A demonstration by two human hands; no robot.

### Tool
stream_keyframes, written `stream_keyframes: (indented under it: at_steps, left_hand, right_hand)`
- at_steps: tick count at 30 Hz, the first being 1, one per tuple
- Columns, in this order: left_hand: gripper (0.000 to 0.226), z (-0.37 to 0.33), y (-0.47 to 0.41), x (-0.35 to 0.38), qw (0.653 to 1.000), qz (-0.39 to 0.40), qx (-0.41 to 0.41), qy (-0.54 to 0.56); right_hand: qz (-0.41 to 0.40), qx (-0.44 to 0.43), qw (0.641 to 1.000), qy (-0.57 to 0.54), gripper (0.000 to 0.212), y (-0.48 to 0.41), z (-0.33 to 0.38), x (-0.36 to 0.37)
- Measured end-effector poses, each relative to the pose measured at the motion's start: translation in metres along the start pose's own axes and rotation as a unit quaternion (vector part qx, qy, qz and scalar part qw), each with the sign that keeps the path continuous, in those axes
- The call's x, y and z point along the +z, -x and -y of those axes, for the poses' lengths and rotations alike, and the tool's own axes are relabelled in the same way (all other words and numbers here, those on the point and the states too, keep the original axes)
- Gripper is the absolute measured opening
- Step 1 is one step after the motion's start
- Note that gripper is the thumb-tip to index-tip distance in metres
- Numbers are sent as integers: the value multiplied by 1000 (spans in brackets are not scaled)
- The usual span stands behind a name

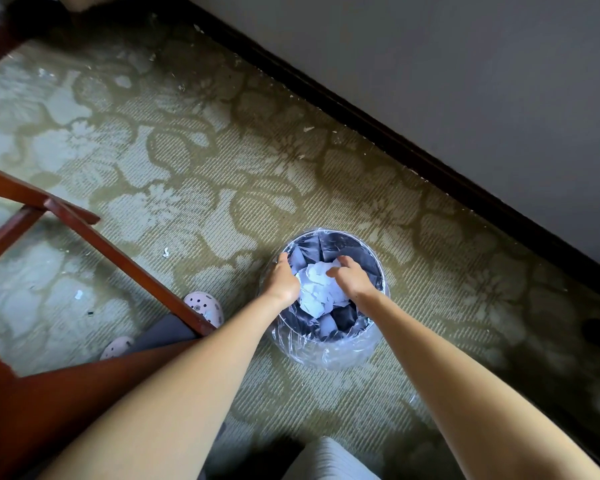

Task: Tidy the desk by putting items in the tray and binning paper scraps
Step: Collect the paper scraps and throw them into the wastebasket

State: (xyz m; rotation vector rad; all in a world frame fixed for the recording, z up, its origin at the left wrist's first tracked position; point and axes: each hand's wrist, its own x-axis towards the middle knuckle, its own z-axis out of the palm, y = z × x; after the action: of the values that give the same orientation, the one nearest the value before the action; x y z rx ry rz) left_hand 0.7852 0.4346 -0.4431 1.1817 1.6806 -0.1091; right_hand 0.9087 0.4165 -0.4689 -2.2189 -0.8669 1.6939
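Note:
A round dark bin (378, 271) lined with a clear plastic bag stands on the carpet. A wad of crumpled white paper (317, 289) sits in its mouth, above darker scraps. Both my arms reach down into it. My left hand (283, 278) lies against the paper's left side, its fingers fairly straight and pointing toward the far rim. My right hand (349, 275) is on the paper's upper right, with its fingers and thumb curled onto the wad. The desk and tray are out of view.
A red-brown wooden chair frame (94, 237) stands to the left, close to my left arm. My feet in pink perforated slippers (203, 308) are beside it. Small paper scraps (166, 251) dot the patterned carpet. A dark skirting board and grey wall (465, 98) run behind the bin.

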Motion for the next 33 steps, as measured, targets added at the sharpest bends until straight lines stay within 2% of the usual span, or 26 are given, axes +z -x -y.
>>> stream_keyframes:
  at_steps: [3,7,9,13,15,18,22,25,28,33]
  left_hand:
    - [62,-3,19,-11,999,-22,10,-35]
    - [46,-18,59,-35,991,-88,40,-98]
    - [40,-26,81,-47,982,-129,63,-120]
    - [34,-47,142,-84,959,-207,134,-142]
    - [33,-58,178,-108,936,-263,170,-162]
    - [36,-69,241,-151,892,-360,203,-181]
    - [37,-55,322,-206,844,-454,220,-180]
    - [32,-18,371,-239,808,-522,213,-173]
    - [31,39,413,-263,787,-574,164,-159]
    - [33,152,443,-295,778,-615,67,-109]
  right_hand:
    - [-16,-30,992,120,47,21,4,-4]
    - [-75,-99,959,255,29,58,22,-9]
    - [-107,-143,931,317,20,82,39,-14]
    - [-200,-267,855,398,24,143,82,-26]
    - [-254,-312,823,401,25,178,106,-30]
    - [-322,-371,794,358,23,240,140,-25]
    - [-366,-461,753,294,14,321,174,0]
    - [-352,-529,728,257,20,373,194,37]
    - [-299,-601,706,227,24,416,204,92]
    - [-158,-683,668,250,31,456,205,195]
